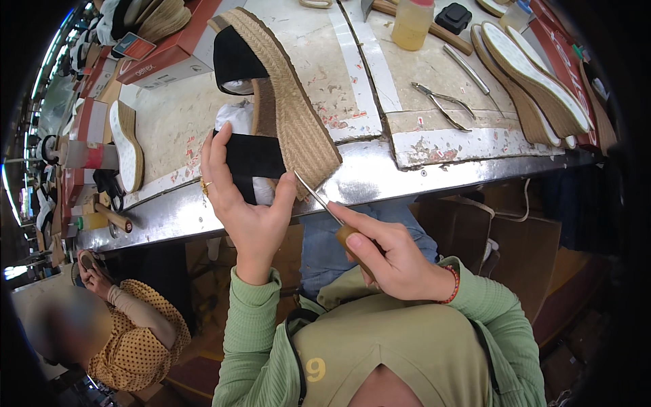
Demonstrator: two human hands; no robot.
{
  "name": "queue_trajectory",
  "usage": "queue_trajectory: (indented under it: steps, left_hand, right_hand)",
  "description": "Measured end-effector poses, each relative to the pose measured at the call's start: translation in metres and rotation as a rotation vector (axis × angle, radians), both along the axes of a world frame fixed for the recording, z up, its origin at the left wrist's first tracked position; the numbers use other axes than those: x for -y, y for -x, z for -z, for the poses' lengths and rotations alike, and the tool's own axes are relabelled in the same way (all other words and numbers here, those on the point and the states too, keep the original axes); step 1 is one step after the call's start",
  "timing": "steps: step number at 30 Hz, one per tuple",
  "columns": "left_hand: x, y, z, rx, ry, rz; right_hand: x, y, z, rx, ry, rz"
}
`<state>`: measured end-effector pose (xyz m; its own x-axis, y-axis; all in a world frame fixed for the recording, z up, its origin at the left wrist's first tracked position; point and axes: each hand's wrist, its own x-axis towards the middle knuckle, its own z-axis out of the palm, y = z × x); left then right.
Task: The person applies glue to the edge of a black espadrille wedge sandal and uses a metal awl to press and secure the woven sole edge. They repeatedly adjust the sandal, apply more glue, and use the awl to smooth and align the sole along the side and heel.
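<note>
A wedge sandal (305, 115) with a braided, rope-covered sole and black straps lies on its side at the table's front edge. White stuffing paper (234, 115) shows between its straps. My left hand (249, 214) grips the sandal by the heel strap (256, 157), fingers behind and thumb in front. My right hand (403, 254) is closed round the wooden handle of an awl-like tool (315, 195). Its thin metal shaft points up and left, with the tip at the strap's lower edge where it meets the sole, close to my left thumb. Whether the tip goes into the seam cannot be seen.
Nippers (444, 105), a metal-shafted tool (471, 71), a hammer (451, 39) and a jar of yellow liquid (411, 26) lie right of the sandal. Wedge soles (536, 74) stand far right. Red boxes (163, 61) and another sole (129, 146) are left. A co-worker (139, 339) sits lower left.
</note>
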<state>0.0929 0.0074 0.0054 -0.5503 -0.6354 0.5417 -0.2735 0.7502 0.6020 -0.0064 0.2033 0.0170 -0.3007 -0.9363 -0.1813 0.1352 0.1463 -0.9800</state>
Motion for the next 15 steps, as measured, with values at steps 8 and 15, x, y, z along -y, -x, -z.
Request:
queue_trajectory:
  steps: [8,15]
  left_hand:
    - [0.001,-0.001,0.001,0.018,0.031,0.011]
    - [-0.001,-0.002,0.0,0.002,-0.049,0.016]
  right_hand:
    - [0.002,-0.007,0.013,-0.008,-0.005,0.05]
    - [-0.013,-0.009,0.024,0.033,0.022,-0.001]
